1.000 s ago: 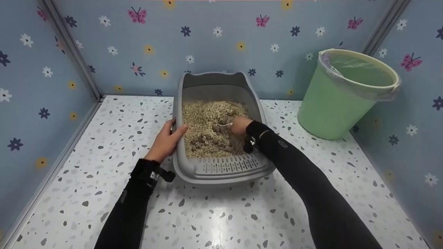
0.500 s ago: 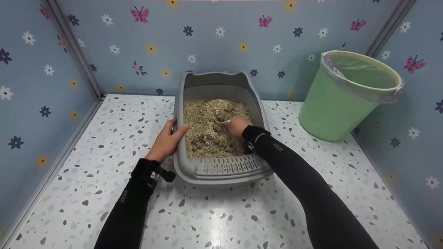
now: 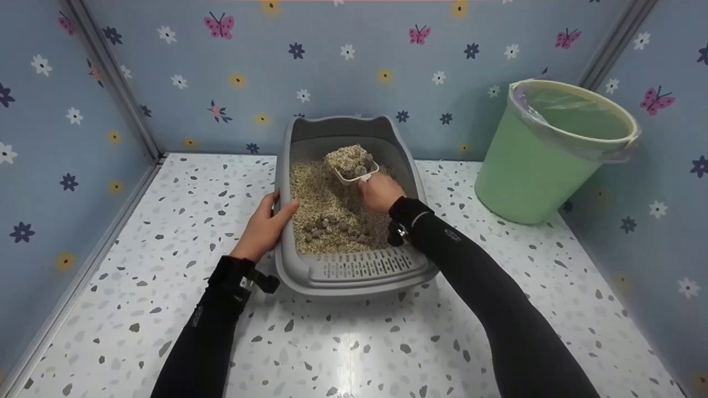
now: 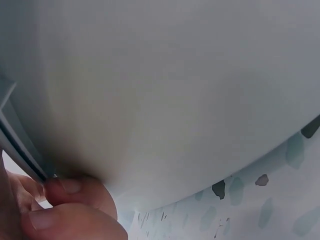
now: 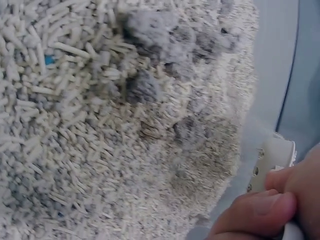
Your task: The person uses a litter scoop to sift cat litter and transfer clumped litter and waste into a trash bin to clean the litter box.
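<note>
A grey litter box stands against the back wall, filled with pale pellet litter. My left hand grips its left rim, thumb over the inside and fingers curled under the outer lip; the left wrist view shows the fingertips below the edge. My right hand holds a white litter scoop by its handle. Heaped with litter and grey clumps, the scoop is raised over the rear part of the box. More grey clumps lie on the litter near the front.
A light green bin with a clear liner stands at the right, beside the wall. The litter box has a slotted front ledge. Flower-patterned walls close in the back and both sides of the speckled floor.
The scoop has come up out of the litter, now carrying a heap of pellets and clumps, and moved slightly toward the back. My left hand keeps its grip on the rim.
</note>
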### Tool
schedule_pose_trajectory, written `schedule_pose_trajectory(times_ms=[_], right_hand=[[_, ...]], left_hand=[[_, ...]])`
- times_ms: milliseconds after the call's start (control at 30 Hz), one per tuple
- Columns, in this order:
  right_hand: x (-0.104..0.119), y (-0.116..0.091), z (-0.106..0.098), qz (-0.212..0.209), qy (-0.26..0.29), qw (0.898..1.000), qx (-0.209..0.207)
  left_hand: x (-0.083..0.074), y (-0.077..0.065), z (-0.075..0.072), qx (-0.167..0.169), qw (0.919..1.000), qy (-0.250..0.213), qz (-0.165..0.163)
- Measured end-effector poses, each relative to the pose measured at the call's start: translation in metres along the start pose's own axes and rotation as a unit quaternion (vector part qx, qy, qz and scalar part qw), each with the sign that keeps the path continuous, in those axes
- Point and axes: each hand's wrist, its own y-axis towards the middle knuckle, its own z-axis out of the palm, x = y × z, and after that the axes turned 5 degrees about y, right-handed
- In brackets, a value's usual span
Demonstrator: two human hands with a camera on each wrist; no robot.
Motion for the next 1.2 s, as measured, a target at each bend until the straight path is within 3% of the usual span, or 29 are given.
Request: schedule_pose_trajectory(times_ms=[67, 367, 600, 867, 1200], right_hand=[[-0.01, 0.011, 0.007, 0.005, -0.007, 1.0, 0.006], [0.019, -0.012, -0.015, -0.01, -0.011, 1.0, 0.016], [-0.016, 0.015, -0.003, -0.016, -0.021, 1.0, -0.006], [0.047, -0.039, -0.06, -0.003, 0.006, 1.0, 0.003], [0.061, -0.074, -0.074, 0.004, 0.021, 0.999, -0.027]], left_hand=[[0.0, 0.001, 0.0, -0.007, 1.0, 0.003, 0.001], [0.001, 0.002, 0.005, -0.029, 0.9995, 0.011, 0.001], [0.001, 0.003, 0.005, -0.031, 0.9994, 0.015, 0.0], [0.003, 0.003, 0.004, -0.022, 0.9997, 0.006, 0.003], [0.003, 0.003, 0.006, -0.028, 0.9996, 0.002, 0.005]])
